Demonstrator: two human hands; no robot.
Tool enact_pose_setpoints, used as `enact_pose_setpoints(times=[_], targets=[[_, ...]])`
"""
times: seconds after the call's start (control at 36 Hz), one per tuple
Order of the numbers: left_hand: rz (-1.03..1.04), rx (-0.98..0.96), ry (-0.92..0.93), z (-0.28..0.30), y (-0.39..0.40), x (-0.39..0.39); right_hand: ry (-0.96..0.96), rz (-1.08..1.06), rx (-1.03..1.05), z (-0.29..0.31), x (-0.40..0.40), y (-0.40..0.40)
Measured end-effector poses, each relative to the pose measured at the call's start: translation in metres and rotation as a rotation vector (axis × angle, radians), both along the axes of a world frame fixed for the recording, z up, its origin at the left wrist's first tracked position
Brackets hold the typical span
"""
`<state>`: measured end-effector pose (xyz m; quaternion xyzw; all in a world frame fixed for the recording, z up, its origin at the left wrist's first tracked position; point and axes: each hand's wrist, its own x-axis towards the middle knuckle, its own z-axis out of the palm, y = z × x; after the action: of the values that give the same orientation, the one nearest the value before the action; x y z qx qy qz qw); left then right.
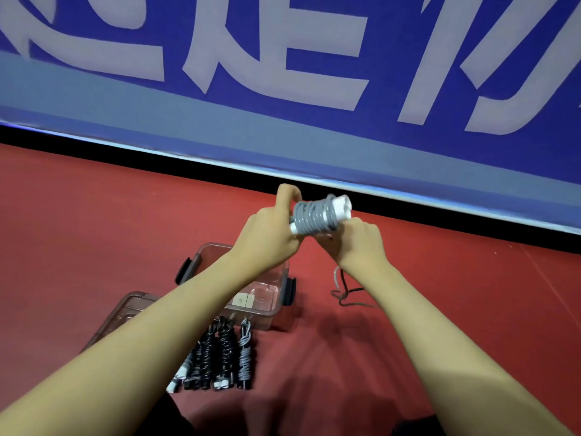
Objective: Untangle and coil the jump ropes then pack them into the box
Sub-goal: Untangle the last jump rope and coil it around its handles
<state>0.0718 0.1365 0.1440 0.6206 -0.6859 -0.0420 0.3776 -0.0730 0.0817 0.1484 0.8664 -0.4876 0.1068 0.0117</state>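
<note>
A grey jump rope (316, 217) is wound in tight turns around its white handles, held up in front of me. My left hand (273, 231) grips the left end of the bundle, thumb and fingers curled over it. My right hand (358, 243) holds it from below on the right, fingers hidden underneath. A clear plastic box (273, 297) with dark latches stands open on the red floor beneath my left forearm. Several coiled ropes (220, 357), black and grey, lie side by side in front of the box.
The box's clear lid (125, 313) lies flat to the left of the box. A loose dark cord (345, 294) trails on the floor under my right wrist. A blue banner wall (283, 89) with white lettering rises behind the floor.
</note>
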Motion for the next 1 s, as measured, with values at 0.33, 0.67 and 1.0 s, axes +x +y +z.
enact_pose_setpoints(times=[0.33,0.67,1.0], targets=[[0.346,0.160,-0.022,-0.011,-0.015,0.011,0.012,0.274,0.036,0.010,0.014,0.017],[0.384,0.398,-0.579,-0.027,-0.017,0.018,0.123,0.346,-0.239,0.015,0.014,0.025],[0.214,0.028,-0.800,-0.019,-0.017,0.037,0.114,0.205,-0.160,0.015,0.008,0.017]])
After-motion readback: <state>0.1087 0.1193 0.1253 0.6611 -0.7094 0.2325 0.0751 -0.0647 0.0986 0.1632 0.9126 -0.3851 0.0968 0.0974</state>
